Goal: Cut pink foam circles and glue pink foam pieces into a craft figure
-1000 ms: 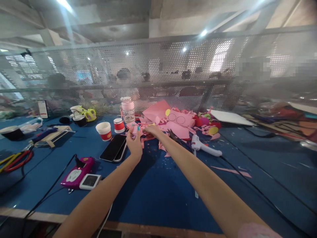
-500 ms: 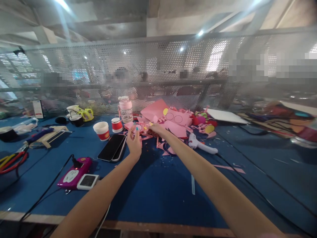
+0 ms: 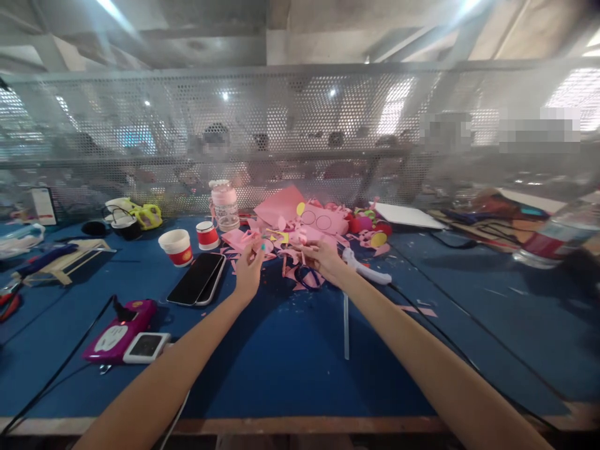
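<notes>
My left hand is raised just in front of a heap of pink paper scraps. Its fingers are pinched together, and whatever is between them is too small to make out. To its right, my right hand reaches over the same heap, fingertips closed on a small pink piece. Yellow paper bits lie between the hands. Behind them are a pink sheet with circles drawn on it and a folded red-pink sheet. A dark ring-shaped object lies below my right hand.
A white glue gun with a black cord lies right of my right hand. Left are a phone, paper cups, a pink-lidded bottle and a purple power strip. A perforated metal screen stands behind.
My right hand has drawn back from the heap, rightward and toward me, away from my left hand. The view has turned slightly right.
</notes>
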`<move>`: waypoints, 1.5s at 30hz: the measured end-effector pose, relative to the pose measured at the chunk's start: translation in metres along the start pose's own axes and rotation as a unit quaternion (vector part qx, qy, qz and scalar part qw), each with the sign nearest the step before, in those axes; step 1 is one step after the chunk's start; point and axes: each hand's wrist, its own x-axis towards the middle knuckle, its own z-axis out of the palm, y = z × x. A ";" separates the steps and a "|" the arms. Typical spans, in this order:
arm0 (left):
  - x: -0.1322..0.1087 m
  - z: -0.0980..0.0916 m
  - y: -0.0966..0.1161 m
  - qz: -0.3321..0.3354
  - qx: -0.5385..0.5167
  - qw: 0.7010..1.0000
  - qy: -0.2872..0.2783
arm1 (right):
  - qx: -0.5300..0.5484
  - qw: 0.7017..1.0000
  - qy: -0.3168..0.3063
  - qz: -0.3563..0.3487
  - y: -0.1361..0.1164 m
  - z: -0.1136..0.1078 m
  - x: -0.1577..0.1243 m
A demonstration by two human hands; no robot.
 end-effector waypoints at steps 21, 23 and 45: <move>-0.024 0.022 -0.005 -0.089 -0.006 0.981 -0.174 | -0.004 0.992 0.046 -0.115 0.002 -0.006 -0.006; -0.026 0.024 -0.007 -0.109 -0.030 0.979 -0.171 | -0.006 0.993 0.045 -0.113 0.002 -0.003 -0.007; -0.030 0.026 0.000 -0.174 -0.060 0.969 -0.167 | -0.058 0.989 0.063 -0.121 0.001 0.005 -0.014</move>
